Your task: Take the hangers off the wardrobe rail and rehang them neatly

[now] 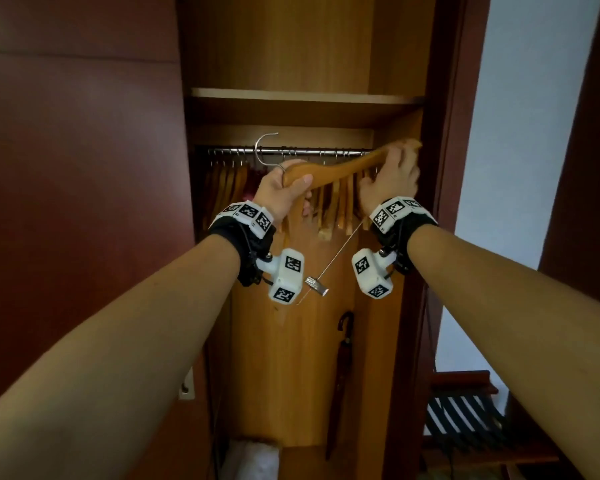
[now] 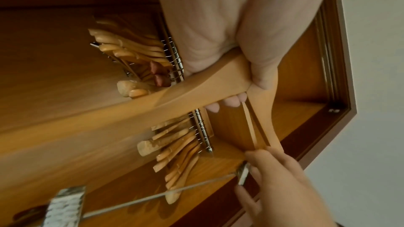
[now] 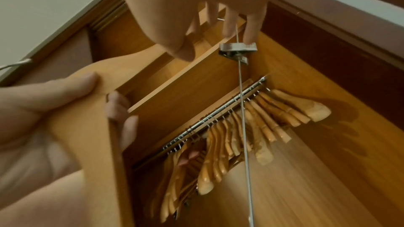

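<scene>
I have a wooden hanger (image 1: 340, 169) lifted in front of the wardrobe rail (image 1: 291, 151), off the rail, with its metal hook (image 1: 264, 148) standing free above the bar. My left hand (image 1: 284, 192) grips the hanger at its centre, thumb over the front face and fingers curled behind. My right hand (image 1: 390, 178) grasps the hanger's right arm near the tip, close to the wardrobe's right side panel (image 1: 399, 161). The shelf (image 1: 305, 98) sits just above the rail, leaving little room overhead. The remaining hangers (image 1: 329, 206) crowd the rail in two groups, with a gap between them behind my left hand.

The head view shows the clip bar (image 1: 336, 256) hanging diagonally below, one metal clip (image 1: 316, 285) at its lower end beside the left wrist unit. The right wrist view shows a second clip (image 3: 237, 49) just below my right fingers (image 3: 251, 23). The left wrist view shows fingertips (image 2: 231, 103) wrapped under the wood.
</scene>
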